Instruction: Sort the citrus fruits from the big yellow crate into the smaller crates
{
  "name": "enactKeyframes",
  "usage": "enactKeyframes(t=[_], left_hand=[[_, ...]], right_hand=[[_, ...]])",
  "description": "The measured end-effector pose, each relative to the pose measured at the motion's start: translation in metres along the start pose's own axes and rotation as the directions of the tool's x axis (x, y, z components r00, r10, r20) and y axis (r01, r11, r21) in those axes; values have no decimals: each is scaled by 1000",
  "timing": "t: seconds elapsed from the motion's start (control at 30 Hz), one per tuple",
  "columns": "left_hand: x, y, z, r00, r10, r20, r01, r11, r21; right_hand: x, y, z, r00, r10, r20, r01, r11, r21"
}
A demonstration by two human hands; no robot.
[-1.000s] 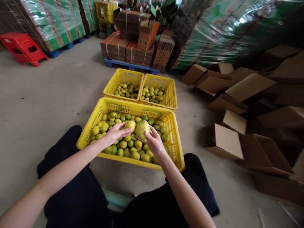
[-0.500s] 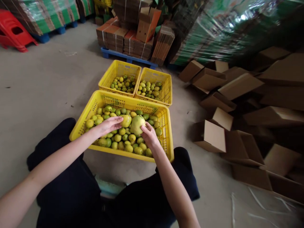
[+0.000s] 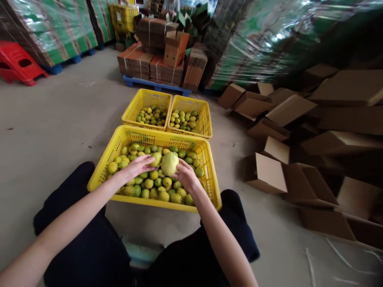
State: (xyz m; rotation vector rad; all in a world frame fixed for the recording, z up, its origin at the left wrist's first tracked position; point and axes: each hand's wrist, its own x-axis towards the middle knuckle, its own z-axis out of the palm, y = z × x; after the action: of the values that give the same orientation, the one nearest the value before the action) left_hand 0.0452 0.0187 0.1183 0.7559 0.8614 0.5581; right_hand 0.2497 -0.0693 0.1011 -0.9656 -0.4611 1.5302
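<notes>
Dark navy trousers (image 3: 86, 249), bare forearms (image 3: 80, 212), bare fingers (image 3: 145, 160)

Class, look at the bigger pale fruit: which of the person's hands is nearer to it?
Right. The right hand holds the bigger fruit from its right side; the left hand is to its left, holding a smaller fruit.

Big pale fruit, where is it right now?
In the head view, the big pale fruit is in the right hand, over the nearest yellow crate, just right of the smaller fruit in the left hand.
</notes>
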Motion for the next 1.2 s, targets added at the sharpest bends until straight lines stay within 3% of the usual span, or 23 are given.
enactKeyframes(t=[0.1, 0.27, 0.37, 0.43, 0.5, 0.57, 0.67, 0.8, 0.9, 0.97, 1.1, 1.2], left_hand=[[0, -6, 1, 998, -10, 57, 3, 994, 111], [-6, -12, 3, 997, -79, 5, 76, 973, 216], [-10, -11, 8, 993, -110, 34, 99, 967, 233], [-11, -8, 11, 997, -76, 31, 66, 967, 245], [-12, -4, 13, 1000, 27, -1, -25, 956, 291], [-13, -1, 14, 989, 147, -11, -135, 931, 339], [-14, 2, 13, 974, 220, 55, -226, 925, 306], [-19, 4, 14, 976, 184, 120, -211, 937, 277], [-23, 5, 15, 976, 197, 97, -218, 927, 305], [-23, 6, 16, 973, 215, 78, -229, 927, 298], [-20, 4, 13, 978, 208, 31, -210, 951, 229], [-19, 4, 10, 994, 95, 49, -99, 989, 106]], right_hand=[[-1, 2, 0, 998, 33, 58, -33, 999, -6], [-4, 10, -1, 990, 64, 125, -59, 998, -37], [-4, 15, 1, 988, 77, 135, -66, 994, -83], [-5, 17, 4, 994, 41, 105, -29, 992, -120], [-6, 16, 6, 996, -90, 25, 93, 972, -214], [-9, 12, 8, 963, -270, -23, 241, 892, -382], [-15, 3, 9, 890, -453, 57, 399, 712, -578], [-24, -5, 9, 808, -571, 145, 506, 546, -667], [-29, -6, 9, 799, -578, 164, 502, 492, -711], [-30, -5, 9, 817, -560, 136, 477, 524, -706], [-29, -2, 14, 856, -517, 25, 442, 705, -554], [-27, 1, 18, 877, -476, -69, 410, 815, -409]])
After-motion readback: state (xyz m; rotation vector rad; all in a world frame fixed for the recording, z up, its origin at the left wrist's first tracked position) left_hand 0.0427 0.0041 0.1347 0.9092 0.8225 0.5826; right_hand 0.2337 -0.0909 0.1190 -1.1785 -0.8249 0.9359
